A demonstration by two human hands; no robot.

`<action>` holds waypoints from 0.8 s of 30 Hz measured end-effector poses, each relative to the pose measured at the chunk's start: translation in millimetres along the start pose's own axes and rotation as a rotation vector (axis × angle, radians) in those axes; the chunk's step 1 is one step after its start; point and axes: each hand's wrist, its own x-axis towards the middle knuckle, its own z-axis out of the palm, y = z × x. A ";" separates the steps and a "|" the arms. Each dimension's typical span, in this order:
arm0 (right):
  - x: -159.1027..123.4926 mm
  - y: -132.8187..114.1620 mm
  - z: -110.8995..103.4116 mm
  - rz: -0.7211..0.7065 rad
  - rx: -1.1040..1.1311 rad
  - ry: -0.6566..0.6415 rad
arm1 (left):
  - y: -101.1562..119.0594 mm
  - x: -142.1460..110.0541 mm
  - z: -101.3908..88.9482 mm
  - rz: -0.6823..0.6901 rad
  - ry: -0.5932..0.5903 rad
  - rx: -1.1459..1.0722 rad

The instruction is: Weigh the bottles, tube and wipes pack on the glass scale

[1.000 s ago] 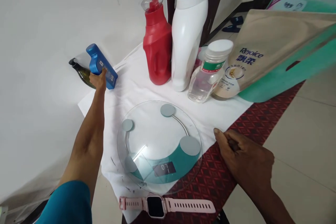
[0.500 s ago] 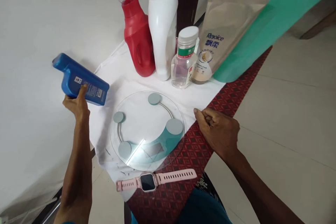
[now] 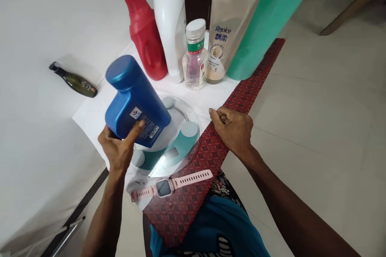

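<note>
My left hand (image 3: 120,144) is closed around a blue bottle (image 3: 137,108) with a round blue cap, held tilted over the glass scale (image 3: 188,142). The bottle covers much of the scale's left side. My right hand (image 3: 232,128) rests at the table's right edge with its fingers curled in; a small dark gap shows between them, and I cannot make out anything inside. In front of the scale lies a pink-strapped smartwatch (image 3: 163,188) with a dark square screen.
Behind the scale stand a red bottle (image 3: 146,36), a white bottle (image 3: 170,20), a small clear bottle (image 3: 195,64), a beige Rejoice tube (image 3: 230,20) and a large green container (image 3: 265,20). A dark green bottle (image 3: 76,82) is by the wall. A patterned red cloth (image 3: 208,152) covers the edge.
My left hand has carried the blue bottle rightward, from beside the scale to over it. The dark green bottle has come into view. The camera has shifted; my right hand keeps its pose.
</note>
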 end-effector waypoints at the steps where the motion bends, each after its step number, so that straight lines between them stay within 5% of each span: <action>1: -0.4 0.5 0.7 0.002 0.002 0.004 | 1.4 -5.1 3.5 -0.005 0.000 0.011; 7: -1.2 0.3 3.5 -0.007 0.023 0.037 | 5.0 -18.4 8.8 0.011 0.003 0.058; 11: -0.6 -1.6 1.2 -0.010 0.031 0.041 | -4.3 -23.4 -1.6 0.137 -0.090 -0.026; 16: -0.7 -2.8 -3.0 -0.009 0.054 0.026 | -21.6 -26.9 -19.6 0.245 -0.071 -0.083; 24: -2.1 -5.6 -5.2 0.014 0.127 0.034 | -17.0 -31.2 -15.6 0.022 -0.206 0.045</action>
